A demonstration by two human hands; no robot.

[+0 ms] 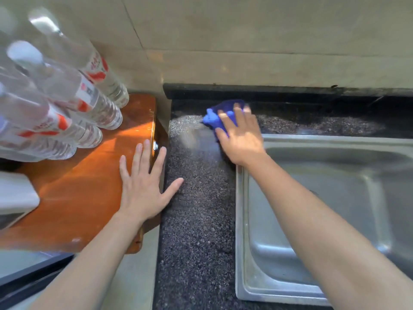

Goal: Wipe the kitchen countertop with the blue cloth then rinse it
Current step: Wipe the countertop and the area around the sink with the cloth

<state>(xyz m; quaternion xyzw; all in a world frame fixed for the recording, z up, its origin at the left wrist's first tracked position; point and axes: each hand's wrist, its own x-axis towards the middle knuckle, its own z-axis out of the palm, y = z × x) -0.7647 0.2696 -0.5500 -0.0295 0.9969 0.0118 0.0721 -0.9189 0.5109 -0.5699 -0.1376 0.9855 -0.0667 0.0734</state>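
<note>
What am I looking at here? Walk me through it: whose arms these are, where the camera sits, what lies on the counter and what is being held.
No machine here: these are a person's two bare arms, seen by one wide-angle camera worn on the head, looking forward and down.

The right hand presses a blue cloth flat onto the dark speckled countertop, near the back wall and just beyond the corner of the steel sink. The cloth is blurred, so it looks mid-wipe.

The left hand holds nothing. It lies open, palm down, on an orange-brown wooden surface beside the counter, thumb reaching over the edge.

On that wood stand clear plastic bottles with red and white labels. The sink basin looks empty.
</note>
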